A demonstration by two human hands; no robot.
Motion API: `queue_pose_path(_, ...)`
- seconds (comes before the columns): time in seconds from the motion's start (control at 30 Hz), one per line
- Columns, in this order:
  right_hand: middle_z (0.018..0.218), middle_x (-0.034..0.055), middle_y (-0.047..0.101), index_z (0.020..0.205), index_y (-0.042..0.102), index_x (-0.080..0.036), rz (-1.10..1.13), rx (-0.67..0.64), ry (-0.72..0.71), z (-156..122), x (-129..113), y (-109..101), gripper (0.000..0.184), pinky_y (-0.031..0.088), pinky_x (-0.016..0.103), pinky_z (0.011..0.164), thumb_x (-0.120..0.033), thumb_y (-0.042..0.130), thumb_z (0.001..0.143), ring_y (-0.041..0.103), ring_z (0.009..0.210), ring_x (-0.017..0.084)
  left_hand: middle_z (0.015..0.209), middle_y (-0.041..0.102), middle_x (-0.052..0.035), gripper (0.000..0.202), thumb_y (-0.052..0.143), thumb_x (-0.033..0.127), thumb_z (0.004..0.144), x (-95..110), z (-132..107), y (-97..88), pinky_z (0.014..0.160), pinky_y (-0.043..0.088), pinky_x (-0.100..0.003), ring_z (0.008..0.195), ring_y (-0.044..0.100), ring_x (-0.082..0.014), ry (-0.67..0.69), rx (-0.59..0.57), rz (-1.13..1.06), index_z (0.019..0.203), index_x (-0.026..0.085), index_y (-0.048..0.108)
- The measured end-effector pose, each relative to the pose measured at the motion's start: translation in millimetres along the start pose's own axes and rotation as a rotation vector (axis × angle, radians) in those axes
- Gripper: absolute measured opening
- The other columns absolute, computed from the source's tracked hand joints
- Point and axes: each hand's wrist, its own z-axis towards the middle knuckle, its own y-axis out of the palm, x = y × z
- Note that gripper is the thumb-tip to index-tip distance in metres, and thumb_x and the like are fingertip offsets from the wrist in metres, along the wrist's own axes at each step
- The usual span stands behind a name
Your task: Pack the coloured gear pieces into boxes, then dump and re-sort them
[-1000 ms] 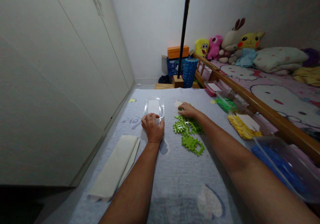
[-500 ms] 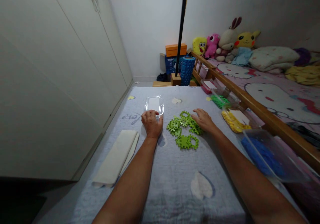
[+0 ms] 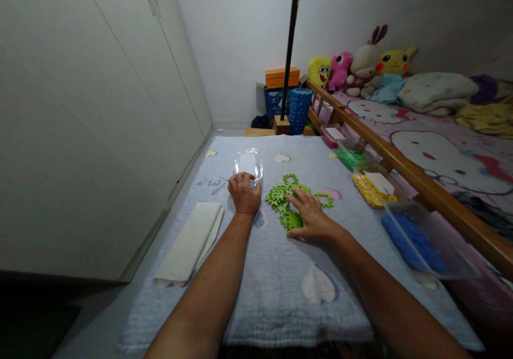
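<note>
Writing: grey lettering (image 3: 219,186), apparently "Love", on the pale blue desk cloth (image 3: 276,289); blank-looking white label (image 3: 247,160) on a clear container (image 3: 236,162); marks on the blue box (image 3: 273,101) too small to read.

Green pieces (image 3: 277,194) — flat, notched along the edges, some with open centres; heaped mid-desk, right of the clear container, one frame-like piece (image 3: 325,201) lying to the right.

Right grip (image 3: 311,216): over the heap, fingers and thumb spread apart. Left grip (image 3: 245,196): fingers bent over the container's near edge; whether clamped, cannot be told.

Surroundings: folded cream cloth (image 3: 192,242) at left; clear boxes of yellow pieces (image 3: 371,192) and blue pieces (image 3: 411,244) by the wooden bed rail (image 3: 379,139); plush toys (image 3: 340,73) on the bed (image 3: 436,121); pale wardrobe (image 3: 104,113) opposite.
</note>
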Motion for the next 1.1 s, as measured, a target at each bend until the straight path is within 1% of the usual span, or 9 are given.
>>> queue_pose_path(0.17, 0.145, 0.0174, 0.056, 0.131, 0.066, -0.021, -0.006, 0.185, -0.018, 3.8, 5.1, 4.9, 0.057, 0.03, 0.057, 0.114, -0.041, 0.076, 0.08, 0.044, 0.138, 0.037, 0.108, 0.065, -0.0094, 0.013, 0.07, 0.031, 0.083, 2.5, 0.4, -1.0, 0.106, 0.037, -0.046, 0.115, 0.049, -0.0325, 0.005, 0.0, 0.011, 0.093, 0.023, 0.065)
queue_pose_path(0.27, 0.131, 0.0167, 0.066, 0.126, 0.068, -0.019, 0.018, 0.307, 0.012, 10.1, 10.9, 7.8, 0.045, 0.035, 0.053, 0.11, -0.04, 0.069, 0.086, 0.053, 0.127, 0.034, 0.108, 0.065, -0.0098, 0.013, 0.069, 0.031, 0.083, 3.7, 0.5, -2.2, 0.105, 0.038, -0.046, 0.116, 0.049, -0.033, 0.002, -0.005, 0.012, 0.093, 0.023, 0.065)
queue_pose_path(0.5, 0.125, 0.0169, 0.069, 0.13, 0.064, -0.016, 0.111, 0.489, 0.094, 15.0, 18.5, 13.5, 0.046, 0.042, 0.048, 0.105, -0.042, 0.06, 0.092, 0.06, 0.116, 0.031, 0.108, 0.065, -0.0098, 0.014, 0.069, 0.031, 0.083, 4.5, -1.1, -2.7, 0.104, 0.038, -0.046, 0.117, 0.049, -0.0335, 0.001, -0.006, 0.019, 0.094, 0.023, 0.065)
queue_pose_path(0.67, 0.136, 0.0167, 0.064, 0.134, 0.061, -0.016, 0.033, 0.527, 0.117, 25.3, 15.1, 14.1, 0.053, 0.036, 0.049, 0.11, -0.045, 0.062, 0.09, 0.052, 0.128, 0.033, 0.11, 0.065, -0.0102, 0.014, 0.067, 0.031, 0.085, 6.4, -2.0, -3.6, 0.105, 0.037, -0.047, 0.119, 0.049, -0.0334, -0.005, -0.025, 0.035, 0.096, 0.024, 0.065)
queue_pose_path(0.77, 0.142, 0.0155, 0.059, 0.133, 0.061, -0.019, -0.03, 0.547, 0.168, 22.1, 22.4, 8.2, 0.05, 0.032, 0.05, 0.112, -0.047, 0.057, 0.092, 0.047, 0.133, 0.032, 0.11, 0.065, -0.0106, 0.014, 0.066, 0.032, 0.086, 8.1, -2.4, -6.9, 0.105, 0.037, -0.047, 0.119, 0.049, -0.0333, 0.0, -0.046, 0.05, 0.097, 0.024, 0.066)
queue_pose_path(0.87, 0.142, 0.0171, 0.058, 0.129, 0.064, -0.019, -0.096, 0.602, 0.369, 9.5, 39.8, -0.8, 0.046, 0.032, 0.051, 0.11, -0.048, 0.05, 0.095, 0.046, 0.132, 0.034, 0.109, 0.066, -0.0105, 0.015, 0.066, 0.033, 0.086, 11.7, -2.5, -15.8, 0.105, 0.036, -0.048, 0.119, 0.05, -0.0332, 0.017, -0.074, 0.073, 0.097, 0.023, 0.066)
queue_pose_path(0.97, 0.134, 0.0211, 0.061, 0.129, 0.063, -0.015, -0.101, 0.565, 0.585, -1.2, 54.8, -2.8, 0.05, 0.036, 0.053, 0.105, -0.047, 0.043, 0.097, 0.051, 0.124, 0.036, 0.108, 0.068, -0.0102, 0.014, 0.065, 0.031, 0.087, 17.2, -3.8, -31.0, 0.109, 0.031, -0.052, 0.117, 0.051, -0.033, 0.034, -0.119, 0.107, 0.099, 0.023, 0.068)
queue_pose_path(1.03, 0.127, 0.0215, 0.065, 0.13, 0.062, -0.014, -0.051, 0.522, 0.625, -2.3, 58.4, 1.7, 0.051, 0.039, 0.052, 0.103, -0.047, 0.043, 0.096, 0.054, 0.119, 0.035, 0.108, 0.068, -0.0096, 0.014, 0.064, 0.03, 0.088, 20.5, -6.9, -42.2, 0.113, 0.026, -0.055, 0.117, 0.053, -0.0328, 0.039, -0.138, 0.125, 0.099, 0.024, 0.068)
queue_pose_path(1.1, 0.123, 0.0209, 0.067, 0.129, 0.061, -0.013, 0.024, 0.518, 0.569, 0.9, 57.5, 8.0, 0.051, 0.041, 0.049, 0.103, -0.046, 0.044, 0.095, 0.056, 0.118, 0.034, 0.108, 0.069, -0.0089, 0.014, 0.064, 0.03, 0.088, 22.5, -12.4, -51.9, 0.114, 0.024, -0.057, 0.115, 0.054, -0.0321, 0.049, -0.153, 0.13, 0.1, 0.024, 0.069)
